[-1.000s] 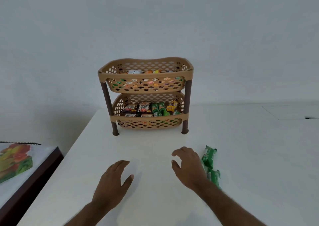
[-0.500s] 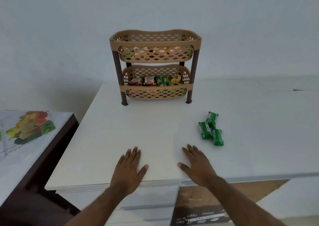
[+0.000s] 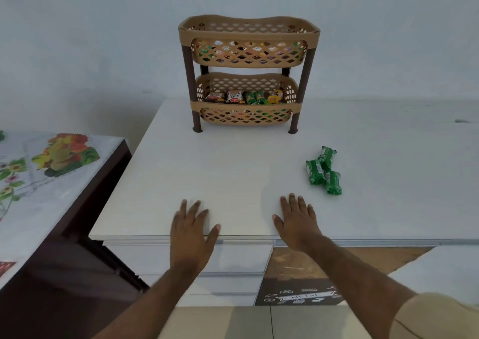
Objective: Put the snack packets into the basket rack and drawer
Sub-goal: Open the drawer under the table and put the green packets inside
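A tan two-tier basket rack [image 3: 248,29] on brown legs stands at the back of the white table [image 3: 207,172]. Both tiers hold several snack packets; those in the lower tier [image 3: 243,97] show above its rim. Three green snack packets [image 3: 324,170] lie in a loose cluster on the table, right of centre. My left hand [image 3: 190,231] and my right hand [image 3: 296,220] rest flat near the table's front edge, fingers spread, holding nothing. The green packets are just beyond and right of my right hand. White drawer fronts [image 3: 233,258] sit under the table edge, shut.
A dark side table with a flowered cloth [image 3: 39,172] stands to the left, lower than the white table. The white surface runs on to the right. A plain wall is behind the rack. Tiled floor and a dark printed mat [image 3: 300,297] show below.
The view has pulled back and tilted down, showing the table edge and drawers. Both hands drew back from mid-table to the front edge and flattened. The green packets are uncovered, untouched.
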The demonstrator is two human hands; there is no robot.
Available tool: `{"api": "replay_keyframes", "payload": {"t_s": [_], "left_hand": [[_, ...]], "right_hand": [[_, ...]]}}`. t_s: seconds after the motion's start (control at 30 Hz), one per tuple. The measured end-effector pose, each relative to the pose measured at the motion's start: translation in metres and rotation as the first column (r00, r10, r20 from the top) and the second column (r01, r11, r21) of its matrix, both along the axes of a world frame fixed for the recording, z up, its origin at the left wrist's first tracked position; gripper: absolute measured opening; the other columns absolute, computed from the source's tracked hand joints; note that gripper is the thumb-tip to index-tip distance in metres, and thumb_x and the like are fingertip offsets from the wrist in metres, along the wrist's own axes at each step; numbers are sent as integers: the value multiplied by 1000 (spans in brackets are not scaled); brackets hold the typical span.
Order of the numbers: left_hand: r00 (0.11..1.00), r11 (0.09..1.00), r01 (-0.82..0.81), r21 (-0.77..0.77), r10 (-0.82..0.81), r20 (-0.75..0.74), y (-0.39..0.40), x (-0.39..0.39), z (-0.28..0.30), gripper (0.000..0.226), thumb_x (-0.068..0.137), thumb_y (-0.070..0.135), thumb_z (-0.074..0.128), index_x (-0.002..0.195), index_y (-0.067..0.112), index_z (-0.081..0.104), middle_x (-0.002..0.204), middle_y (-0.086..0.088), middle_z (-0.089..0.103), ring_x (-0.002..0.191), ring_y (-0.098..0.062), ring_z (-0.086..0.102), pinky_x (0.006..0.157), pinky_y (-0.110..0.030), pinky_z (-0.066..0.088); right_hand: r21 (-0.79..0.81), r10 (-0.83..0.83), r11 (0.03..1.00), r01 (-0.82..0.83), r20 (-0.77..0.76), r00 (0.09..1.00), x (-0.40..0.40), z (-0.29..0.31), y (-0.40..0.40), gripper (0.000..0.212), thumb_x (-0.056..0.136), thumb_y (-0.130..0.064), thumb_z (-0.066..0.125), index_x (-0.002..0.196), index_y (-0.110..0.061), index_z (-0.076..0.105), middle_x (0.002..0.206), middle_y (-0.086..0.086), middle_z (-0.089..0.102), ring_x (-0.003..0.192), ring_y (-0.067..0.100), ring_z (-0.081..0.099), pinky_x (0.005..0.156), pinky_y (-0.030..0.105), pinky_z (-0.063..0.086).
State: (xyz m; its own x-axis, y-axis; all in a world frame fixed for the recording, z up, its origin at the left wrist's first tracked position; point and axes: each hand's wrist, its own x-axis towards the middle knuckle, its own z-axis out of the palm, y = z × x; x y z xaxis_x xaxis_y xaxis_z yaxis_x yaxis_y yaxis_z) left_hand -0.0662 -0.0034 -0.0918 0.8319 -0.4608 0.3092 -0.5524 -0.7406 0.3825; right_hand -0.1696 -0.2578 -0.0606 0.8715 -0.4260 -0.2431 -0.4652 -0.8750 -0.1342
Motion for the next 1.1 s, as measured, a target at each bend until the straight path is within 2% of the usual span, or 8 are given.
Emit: {"api": "replay_keyframes", "payload": {"t_s": [0.1,0.23,0.33,0.5,0.73,0.83,1.0,1.1], "left_hand": [[971,949,-199,-244,224,78,19,-27,-4,48,87,54,60,123,21,58,133,-2,49,130,-25,40,103,-42,30],[799,641,-596,-485,409,-441,14,-41,-8,57,83,41,73,125,11,50,123,-9,44,112,-32,50,98,-48,43],[603,314,-782,-538,164,-781,-9,-46,0,45,95,25,62,129,4,41,122,-18,52,94,-23,57,95,-45,48],[445,-72,-895,-441,-235,-864,-31,-34,11,44,101,12,53,139,-4,38,121,-20,57,100,-26,58,95,-37,49],[399,37,-905,-424,-272,-876,-11,-30,-1,18,94,13,62,88,-3,58,88,-19,58,85,-33,63,76,-31,59],[368,60,-923,-381,-162,-916,-10,-34,-6,35,85,30,74,81,-1,58,81,-19,63,72,-28,67,54,-22,57],[196,135,-974,-183,93,-976,-8,-44,-5,82,43,74,82,73,2,60,54,-5,67,66,-19,72,56,-29,54],[166,143,-979,-142,174,-971,0,-60,-12,82,52,75,78,82,0,63,62,-8,68,69,-24,70,60,-32,55]], "right_hand": [[14,20,1000,-20,-48,999,2,-1,-1,76,99,-58,15,154,-13,-11,161,15,-18,148,33,-17,120,49,-8],[35,43,999,-41,-66,997,3,-2,-3,78,98,-60,13,153,-13,-15,160,17,-23,147,34,-22,120,49,-10],[55,43,998,-40,-65,997,3,-2,-3,79,98,-60,14,153,-12,-15,160,17,-23,147,34,-22,120,49,-11],[68,42,997,-37,-63,997,4,-2,-3,79,98,-61,15,153,-13,-14,160,16,-23,147,33,-23,120,48,-12],[70,46,997,-42,-60,997,7,-7,-8,81,96,-63,15,154,-13,-13,160,16,-22,147,34,-23,118,49,-12],[82,53,996,-46,-74,996,8,-6,-9,82,96,-64,15,154,-14,-13,160,16,-23,146,35,-24,118,49,-13],[80,68,995,-63,-63,996,7,-8,-13,84,95,-66,15,154,-14,-12,160,17,-21,147,35,-22,118,50,-12],[88,70,994,-65,-57,996,8,-9,-13,84,94,-67,15,154,-14,-12,160,16,-21,147,35,-22,117,50,-13]]}}
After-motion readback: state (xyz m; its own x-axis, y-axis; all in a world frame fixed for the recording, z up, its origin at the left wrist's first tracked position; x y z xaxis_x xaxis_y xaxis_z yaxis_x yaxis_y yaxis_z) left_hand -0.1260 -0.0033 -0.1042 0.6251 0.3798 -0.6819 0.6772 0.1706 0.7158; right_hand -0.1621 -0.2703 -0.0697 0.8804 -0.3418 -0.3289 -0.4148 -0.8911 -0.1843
